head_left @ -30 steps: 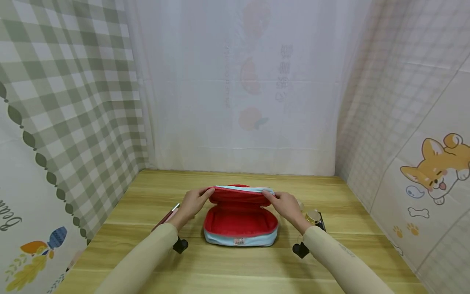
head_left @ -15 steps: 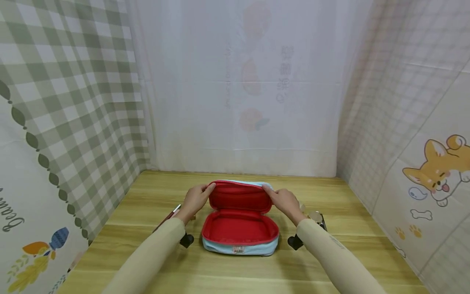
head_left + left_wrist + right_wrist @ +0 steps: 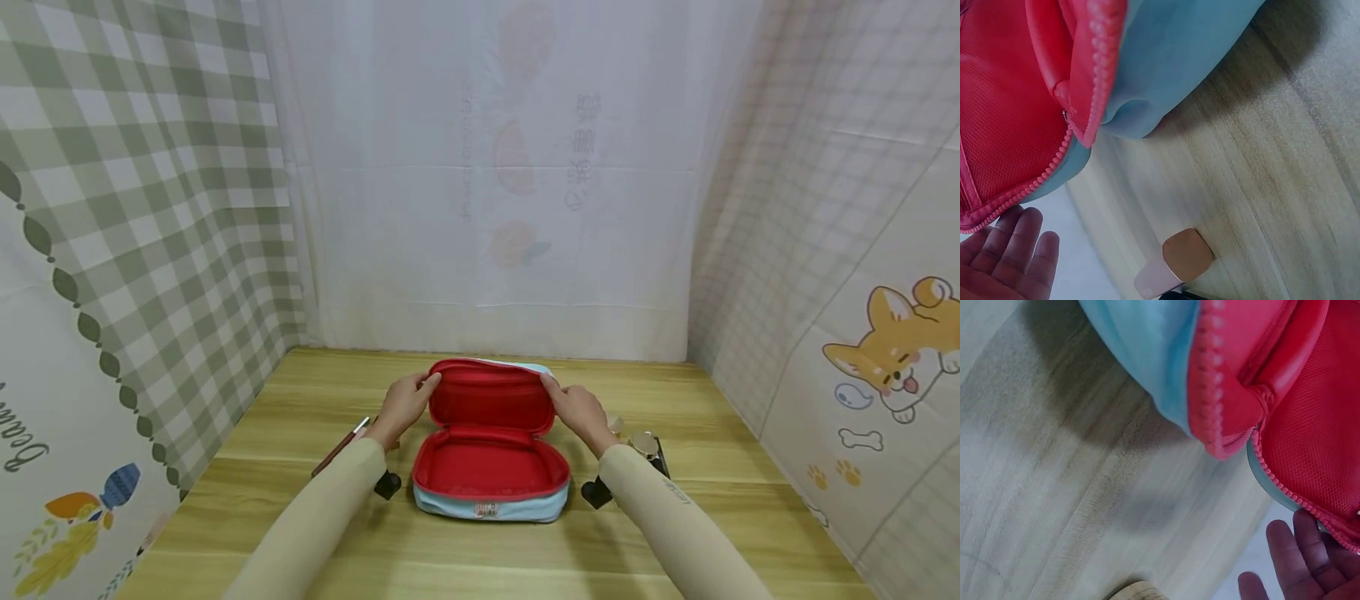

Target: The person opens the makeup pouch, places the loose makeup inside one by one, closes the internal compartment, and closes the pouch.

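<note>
A light blue zip pouch (image 3: 491,510) with red lining stands unzipped on the wooden table, in the middle of the head view. Its lid (image 3: 492,400) is tilted up and back, showing a red mesh pocket (image 3: 1004,119) inside. My left hand (image 3: 403,407) pinches the lid's upper left corner, thumb on the inner side. At the upper right corner my right hand (image 3: 581,411) pinches it the same way. Both wrist views show fingers behind the red zipper edge. The pouch's base (image 3: 491,467) rests on the table, and no object shows inside it.
A dark red-handled brush (image 3: 340,447) lies left of the pouch. Close by, the left wrist view shows a pink piece with a copper-coloured end (image 3: 1188,255). Right of the pouch are a round gold-coloured item (image 3: 642,443) and a dark flat object (image 3: 661,458). Curtains surround the table.
Both hands have lifted the lid and tipped it back, so more of the red inside shows. The pouch sits slightly lower in the head view than a second ago.
</note>
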Action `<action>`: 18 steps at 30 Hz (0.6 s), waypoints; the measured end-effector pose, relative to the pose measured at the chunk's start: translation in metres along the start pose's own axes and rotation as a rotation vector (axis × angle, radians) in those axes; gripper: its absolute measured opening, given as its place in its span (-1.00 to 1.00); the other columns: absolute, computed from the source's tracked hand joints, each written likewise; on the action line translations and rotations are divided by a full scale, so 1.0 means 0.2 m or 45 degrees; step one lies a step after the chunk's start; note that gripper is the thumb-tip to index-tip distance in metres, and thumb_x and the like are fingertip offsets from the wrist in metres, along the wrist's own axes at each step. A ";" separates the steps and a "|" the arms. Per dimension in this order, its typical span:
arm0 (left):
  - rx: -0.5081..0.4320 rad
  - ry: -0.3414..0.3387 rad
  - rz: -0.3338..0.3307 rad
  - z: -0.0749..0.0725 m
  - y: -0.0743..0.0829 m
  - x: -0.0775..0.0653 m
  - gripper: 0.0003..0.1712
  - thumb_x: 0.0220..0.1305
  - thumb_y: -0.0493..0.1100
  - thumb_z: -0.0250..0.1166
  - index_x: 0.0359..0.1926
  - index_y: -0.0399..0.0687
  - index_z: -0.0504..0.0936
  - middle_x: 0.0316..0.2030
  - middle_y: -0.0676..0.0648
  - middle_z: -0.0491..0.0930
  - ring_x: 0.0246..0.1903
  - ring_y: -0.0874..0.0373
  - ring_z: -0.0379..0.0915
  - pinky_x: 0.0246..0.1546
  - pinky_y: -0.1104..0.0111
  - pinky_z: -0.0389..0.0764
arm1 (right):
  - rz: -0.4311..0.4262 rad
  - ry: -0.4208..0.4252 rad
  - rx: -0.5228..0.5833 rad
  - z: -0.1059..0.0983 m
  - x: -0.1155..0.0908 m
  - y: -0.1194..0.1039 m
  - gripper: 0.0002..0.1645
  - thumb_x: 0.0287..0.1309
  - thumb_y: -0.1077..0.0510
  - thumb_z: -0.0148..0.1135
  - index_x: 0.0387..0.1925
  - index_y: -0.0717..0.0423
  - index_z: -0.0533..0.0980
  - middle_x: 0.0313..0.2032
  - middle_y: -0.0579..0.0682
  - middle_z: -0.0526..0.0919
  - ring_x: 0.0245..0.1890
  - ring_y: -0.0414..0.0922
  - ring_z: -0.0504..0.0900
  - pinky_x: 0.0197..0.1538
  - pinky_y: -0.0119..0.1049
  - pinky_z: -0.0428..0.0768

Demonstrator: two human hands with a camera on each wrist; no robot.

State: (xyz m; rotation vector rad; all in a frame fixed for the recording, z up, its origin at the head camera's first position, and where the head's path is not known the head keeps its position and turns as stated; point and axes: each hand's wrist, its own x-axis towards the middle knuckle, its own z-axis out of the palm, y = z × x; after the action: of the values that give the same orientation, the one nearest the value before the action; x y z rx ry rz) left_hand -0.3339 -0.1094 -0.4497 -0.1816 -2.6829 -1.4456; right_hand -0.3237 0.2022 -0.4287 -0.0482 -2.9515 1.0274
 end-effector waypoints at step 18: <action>-0.072 -0.112 -0.012 0.05 -0.04 0.03 -0.27 0.49 -0.25 0.05 0.54 -0.23 -0.04 0.17 -0.35 0.48 0.12 -0.22 0.48 0.03 0.01 0.55 | -0.024 -0.158 0.215 0.07 0.03 0.04 -0.21 0.40 -0.06 0.13 0.40 0.39 0.21 0.03 0.31 0.60 0.05 0.18 0.58 0.09 0.09 0.53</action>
State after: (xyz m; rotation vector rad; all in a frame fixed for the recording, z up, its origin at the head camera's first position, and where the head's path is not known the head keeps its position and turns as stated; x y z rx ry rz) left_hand -0.3406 -0.1050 -0.4614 -0.2426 -2.7162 -1.5524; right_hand -0.3293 0.1995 -0.4454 0.0471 -2.9524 1.3194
